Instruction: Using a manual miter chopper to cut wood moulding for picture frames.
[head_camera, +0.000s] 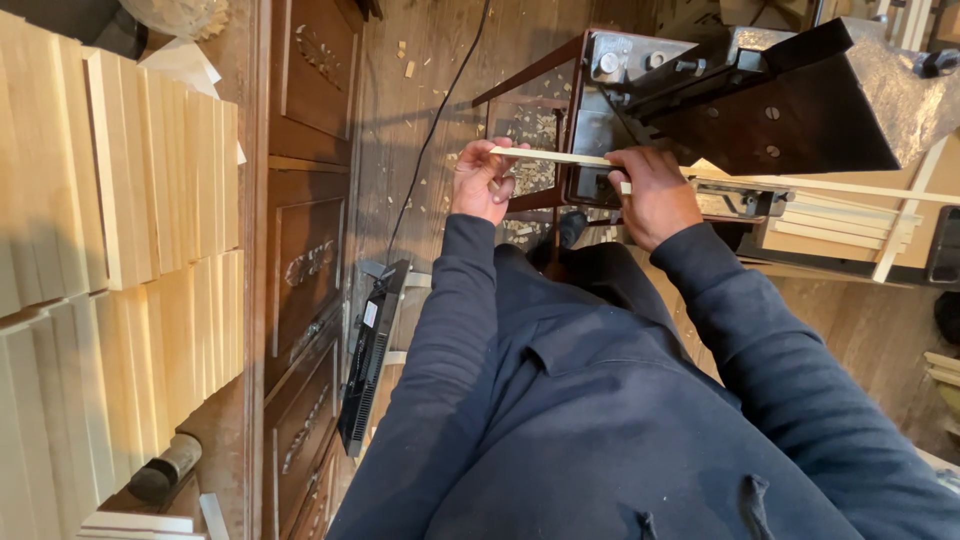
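Note:
A long thin pale wooden strip (560, 157) runs from left to right in front of me. My left hand (483, 180) is closed around its left end. My right hand (655, 190) grips it near the middle, right beside a dark metal cutting machine (760, 100). The strip's right part (850, 188) passes under the machine's dark sloped cover and sticks out to the right. My dark blue sleeves and jacket fill the lower part of the view.
Stacks of pale cut wood blocks (120, 250) lie on a carved dark wooden cabinet (305, 270) at the left. More thin strips (840, 225) are piled at the right. Wood chips and a black cable (430, 130) lie on the plank floor.

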